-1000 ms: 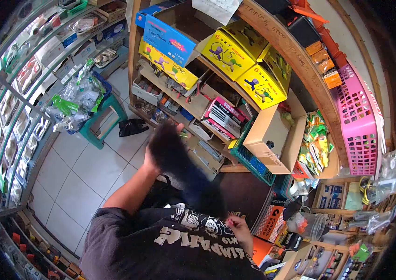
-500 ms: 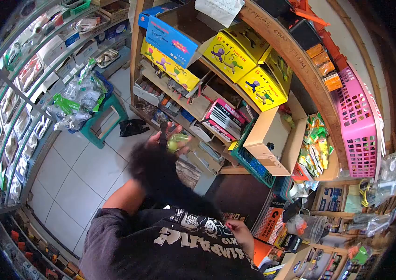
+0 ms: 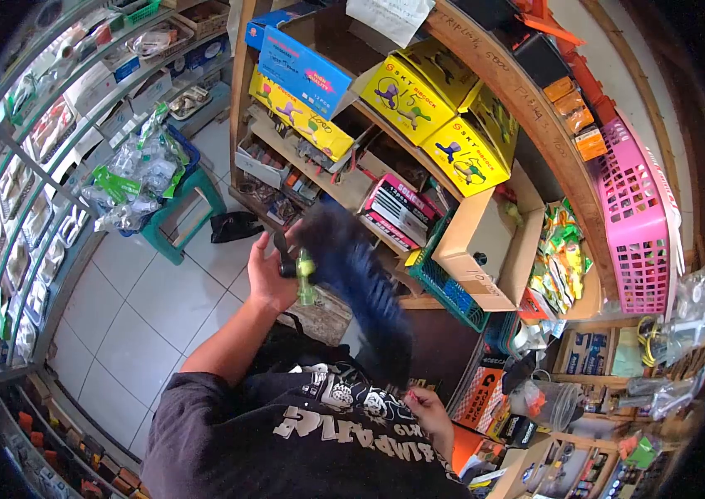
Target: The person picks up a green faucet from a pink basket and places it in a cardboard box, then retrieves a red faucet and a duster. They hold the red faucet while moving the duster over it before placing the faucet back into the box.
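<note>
My left hand, palm up with curled fingers, holds a plastic tap with a black lever and a translucent green body. Just right of the tap, a long dark blue-black duster is smeared by motion, its far end close over the fingertips. Its near end runs back to my right hand, closed in front of my dark printed shirt; a small red piece shows at the fingers.
Ahead, a wooden shelf holds a blue box, yellow bibcock boxes and an open cardboard box. A pink basket stands right. Left are a green stool under bagged goods and a glass display case.
The duster has swung right and away from over my left wrist. My left hand has moved a little left and down and turned the tap, so its green body points toward me.
</note>
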Demonstrator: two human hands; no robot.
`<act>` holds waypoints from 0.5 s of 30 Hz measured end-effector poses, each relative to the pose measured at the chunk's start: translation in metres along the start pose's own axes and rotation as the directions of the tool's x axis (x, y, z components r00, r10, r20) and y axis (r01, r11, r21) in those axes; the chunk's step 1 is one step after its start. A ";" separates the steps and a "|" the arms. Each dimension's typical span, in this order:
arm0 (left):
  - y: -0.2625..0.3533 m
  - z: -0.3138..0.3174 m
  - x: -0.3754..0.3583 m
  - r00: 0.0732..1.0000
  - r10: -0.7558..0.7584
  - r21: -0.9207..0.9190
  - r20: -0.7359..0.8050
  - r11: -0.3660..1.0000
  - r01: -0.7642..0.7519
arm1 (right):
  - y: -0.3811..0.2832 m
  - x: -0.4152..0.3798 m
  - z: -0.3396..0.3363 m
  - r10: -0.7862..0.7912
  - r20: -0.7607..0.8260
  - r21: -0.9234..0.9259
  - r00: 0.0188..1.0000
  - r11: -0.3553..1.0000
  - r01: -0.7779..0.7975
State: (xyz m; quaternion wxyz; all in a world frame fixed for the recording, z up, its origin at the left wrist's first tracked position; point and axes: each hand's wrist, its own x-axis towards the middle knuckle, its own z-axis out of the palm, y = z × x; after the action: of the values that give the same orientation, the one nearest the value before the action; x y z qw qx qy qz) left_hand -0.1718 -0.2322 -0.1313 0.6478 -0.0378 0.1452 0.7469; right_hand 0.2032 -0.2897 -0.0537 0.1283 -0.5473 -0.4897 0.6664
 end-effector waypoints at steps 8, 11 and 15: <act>-0.006 0.004 0.002 0.998 -0.065 -0.132 0.021 0.989 0.067 | -0.008 -0.006 -0.005 -0.085 0.013 -0.186 0.996 0.979 0.086; -0.005 0.009 0.000 0.991 -0.080 -0.105 0.111 0.990 0.092 | -0.021 -0.013 -0.009 0.152 0.075 -0.148 0.985 0.979 -0.140; -0.005 0.024 -0.007 0.987 -0.051 -0.055 0.151 0.997 0.060 | -0.010 -0.007 -0.007 -0.039 0.090 -0.252 0.995 0.966 0.061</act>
State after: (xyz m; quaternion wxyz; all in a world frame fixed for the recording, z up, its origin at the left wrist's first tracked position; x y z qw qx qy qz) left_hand -0.1628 -0.2318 -0.1075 0.6760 -0.0050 0.0731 0.7333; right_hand 0.2079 -0.2860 -0.0410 0.0528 -0.5181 -0.5898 0.6172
